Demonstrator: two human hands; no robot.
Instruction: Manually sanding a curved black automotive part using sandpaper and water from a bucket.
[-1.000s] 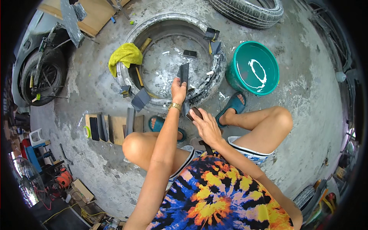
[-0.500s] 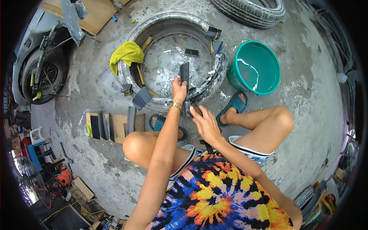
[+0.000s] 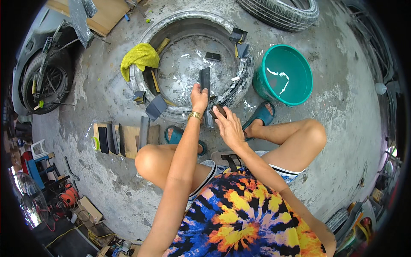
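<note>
My left hand (image 3: pixel 199 100), with a gold watch on its wrist, is closed around a long dark grey trim strip (image 3: pixel 205 78). The strip's far end points over the open middle of a worn, wet-looking tyre ring (image 3: pixel 139 88). A small dark block (image 3: pixel 219 110) is in my right hand (image 3: pixel 230 129), beside the strip's near part. Its fingers bend over the block; whether the block touches the strip is hard to see. Another black block (image 3: pixel 212 56) lies inside the ring, and a small white piece (image 3: pixel 235 79) rests on the ring's right side.
A yellow-green cloth (image 3: pixel 139 60) drapes over the ring's left rim. To the right stands a green bucket (image 3: pixel 259 84) of water. A wooden board (image 3: pixel 128 133) with dark strips and a phone (image 3: pixel 103 139) lies left of my feet. Another tyre (image 3: pixel 287 19) lies at the back.
My right hand and its block have moved away from me along the strip. The strip's far end has turned a little, showing a wider face. My left hand keeps its hold.
</note>
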